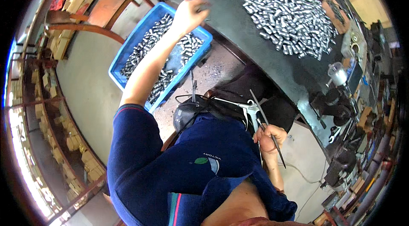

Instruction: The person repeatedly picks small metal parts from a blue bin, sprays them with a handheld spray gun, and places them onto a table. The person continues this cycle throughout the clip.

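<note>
Navy-blue cloth shirt (170, 158), worn. Slender dark rod (258, 107), gripped by right hand (269, 135). Silver metal cylinders (140, 53), contained in blue plastic bin (172, 63); left hand (191, 13) half-curled near rim, contents indeterminable. Step judged a reach; rim clearance required.

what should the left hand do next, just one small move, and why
Probably reach the left hand toward the pile of metal pieces on the dark table and take one: it points that way from the far edge of the blue tray, while the right hand is occupied with a thin dark rod. Blur hides whether the left hand holds anything already.
</note>
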A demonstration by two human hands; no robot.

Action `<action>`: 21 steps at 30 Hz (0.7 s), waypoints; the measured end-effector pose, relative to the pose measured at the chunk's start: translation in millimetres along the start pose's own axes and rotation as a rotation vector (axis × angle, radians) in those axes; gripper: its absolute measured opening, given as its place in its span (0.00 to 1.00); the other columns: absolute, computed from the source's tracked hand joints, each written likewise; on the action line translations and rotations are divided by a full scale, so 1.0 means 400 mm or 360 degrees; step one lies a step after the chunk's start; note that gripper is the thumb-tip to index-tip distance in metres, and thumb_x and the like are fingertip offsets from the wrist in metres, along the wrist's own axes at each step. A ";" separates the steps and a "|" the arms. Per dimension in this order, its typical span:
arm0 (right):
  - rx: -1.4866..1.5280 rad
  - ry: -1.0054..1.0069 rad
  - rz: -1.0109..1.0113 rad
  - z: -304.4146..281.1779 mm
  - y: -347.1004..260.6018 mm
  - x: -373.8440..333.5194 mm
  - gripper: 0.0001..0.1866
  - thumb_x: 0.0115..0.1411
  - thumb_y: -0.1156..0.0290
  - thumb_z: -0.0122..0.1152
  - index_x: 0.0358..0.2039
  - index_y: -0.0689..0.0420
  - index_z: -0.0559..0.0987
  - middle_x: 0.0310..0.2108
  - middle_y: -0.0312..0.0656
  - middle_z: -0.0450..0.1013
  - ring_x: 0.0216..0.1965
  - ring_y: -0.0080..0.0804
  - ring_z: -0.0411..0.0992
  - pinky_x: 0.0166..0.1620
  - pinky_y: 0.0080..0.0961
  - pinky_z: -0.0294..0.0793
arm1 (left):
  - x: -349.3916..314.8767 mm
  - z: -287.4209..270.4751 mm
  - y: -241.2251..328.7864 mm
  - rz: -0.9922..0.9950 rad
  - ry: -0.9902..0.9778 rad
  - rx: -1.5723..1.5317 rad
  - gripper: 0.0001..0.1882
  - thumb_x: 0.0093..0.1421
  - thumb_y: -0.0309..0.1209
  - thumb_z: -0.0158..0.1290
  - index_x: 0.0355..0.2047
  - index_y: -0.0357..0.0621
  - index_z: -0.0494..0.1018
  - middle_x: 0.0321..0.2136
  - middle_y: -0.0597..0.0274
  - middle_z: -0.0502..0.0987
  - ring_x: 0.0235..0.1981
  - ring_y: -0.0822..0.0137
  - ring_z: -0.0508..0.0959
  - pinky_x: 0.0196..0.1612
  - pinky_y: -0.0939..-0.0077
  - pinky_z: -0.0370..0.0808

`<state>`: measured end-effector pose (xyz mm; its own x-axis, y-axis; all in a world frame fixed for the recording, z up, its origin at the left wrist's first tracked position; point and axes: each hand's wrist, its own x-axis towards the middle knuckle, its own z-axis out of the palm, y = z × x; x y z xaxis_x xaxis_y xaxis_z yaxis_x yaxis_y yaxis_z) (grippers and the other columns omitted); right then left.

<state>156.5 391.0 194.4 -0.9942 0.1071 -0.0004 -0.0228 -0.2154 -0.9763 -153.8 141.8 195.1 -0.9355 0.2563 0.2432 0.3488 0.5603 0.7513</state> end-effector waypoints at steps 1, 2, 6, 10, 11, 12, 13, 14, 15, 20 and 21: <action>-0.0030 -0.0001 0.0007 0.007 0.003 0.004 0.28 0.52 0.59 0.63 0.09 0.57 0.56 0.10 0.39 0.59 0.11 0.23 0.58 0.15 0.20 0.62 | -0.059 -0.024 -0.050 -0.0283 -0.0053 -0.0227 0.18 0.45 0.31 0.52 0.38 0.42 0.75 0.18 0.51 0.76 0.24 0.56 0.78 0.30 0.69 0.74; -0.0064 -0.0028 0.0027 0.012 0.005 0.008 0.28 0.52 0.60 0.63 0.09 0.57 0.56 0.10 0.39 0.59 0.11 0.24 0.58 0.15 0.20 0.62 | -0.126 -0.039 -0.136 -0.0391 -0.0120 0.0002 0.19 0.44 0.30 0.51 0.39 0.43 0.75 0.18 0.50 0.76 0.24 0.55 0.78 0.31 0.68 0.75; -0.0175 -0.0056 0.0051 0.012 0.016 0.023 0.28 0.52 0.61 0.63 0.08 0.58 0.57 0.09 0.39 0.59 0.11 0.24 0.58 0.14 0.20 0.62 | -0.364 -0.042 -0.371 -0.0421 -0.0619 0.0802 0.20 0.42 0.28 0.49 0.39 0.47 0.75 0.26 0.49 0.77 0.31 0.53 0.78 0.37 0.64 0.75; -0.0180 -0.0068 0.0099 0.030 0.009 0.038 0.22 0.51 0.71 0.57 0.08 0.58 0.57 0.09 0.40 0.60 0.10 0.24 0.58 0.14 0.20 0.61 | -0.460 -0.020 -0.420 -0.0639 -0.0796 0.1055 0.14 0.41 0.29 0.52 0.32 0.45 0.76 0.30 0.51 0.77 0.35 0.53 0.78 0.39 0.63 0.75; -0.0183 -0.0052 0.0119 0.035 0.008 0.038 0.20 0.50 0.74 0.56 0.08 0.58 0.57 0.09 0.40 0.60 0.10 0.24 0.58 0.14 0.20 0.61 | -0.459 -0.007 -0.419 -0.0613 -0.0876 0.1169 0.13 0.41 0.29 0.52 0.31 0.45 0.77 0.30 0.51 0.77 0.35 0.54 0.78 0.38 0.63 0.75; -0.0220 -0.0072 0.0105 0.037 0.006 0.040 0.19 0.49 0.76 0.54 0.08 0.58 0.57 0.09 0.41 0.60 0.10 0.24 0.58 0.14 0.20 0.61 | -0.455 0.001 -0.418 -0.0584 -0.0952 0.1289 0.12 0.41 0.29 0.53 0.29 0.44 0.77 0.30 0.51 0.77 0.35 0.54 0.78 0.37 0.63 0.75; -0.0257 -0.0089 0.0091 0.039 0.005 0.042 0.17 0.48 0.78 0.52 0.08 0.59 0.57 0.09 0.41 0.60 0.10 0.24 0.58 0.14 0.20 0.61 | -0.451 0.007 -0.418 -0.0551 -0.1030 0.1409 0.11 0.41 0.29 0.53 0.28 0.44 0.77 0.30 0.52 0.78 0.34 0.55 0.78 0.37 0.63 0.75; -0.0294 -0.0104 0.0077 0.038 0.003 0.042 0.16 0.46 0.80 0.50 0.08 0.59 0.57 0.09 0.41 0.60 0.10 0.24 0.58 0.14 0.20 0.61 | -0.451 0.016 -0.426 -0.0482 -0.1013 0.1427 0.09 0.41 0.29 0.53 0.25 0.44 0.77 0.29 0.52 0.78 0.33 0.56 0.79 0.35 0.64 0.75; -0.0280 -0.0108 0.0073 0.038 0.004 0.042 0.16 0.46 0.80 0.49 0.08 0.59 0.57 0.09 0.41 0.60 0.10 0.24 0.58 0.14 0.20 0.61 | -0.443 0.019 -0.426 -0.0479 -0.1041 0.1449 0.08 0.41 0.29 0.53 0.25 0.45 0.77 0.28 0.53 0.78 0.32 0.56 0.79 0.35 0.64 0.75; -0.0286 0.0001 0.0112 0.045 0.001 0.033 0.14 0.44 0.83 0.46 0.08 0.59 0.57 0.09 0.40 0.59 0.10 0.25 0.58 0.13 0.20 0.61 | -0.413 0.012 -0.412 -0.0461 -0.1073 0.1495 0.09 0.40 0.31 0.54 0.23 0.43 0.77 0.27 0.53 0.78 0.31 0.56 0.79 0.34 0.65 0.76; -0.0270 -0.0018 0.0098 0.042 0.002 0.029 0.14 0.45 0.83 0.46 0.08 0.59 0.57 0.09 0.40 0.59 0.10 0.25 0.58 0.13 0.20 0.61 | -0.408 0.000 -0.401 -0.0469 -0.1063 0.1497 0.09 0.40 0.32 0.55 0.23 0.42 0.76 0.27 0.53 0.78 0.31 0.55 0.79 0.34 0.65 0.76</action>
<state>143.1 375.9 197.3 -0.9943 0.0879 -0.0600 0.0554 -0.0541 -0.9970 -57.2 10.4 35.0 -0.8693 0.2244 -0.4404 0.2906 0.9528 -0.0881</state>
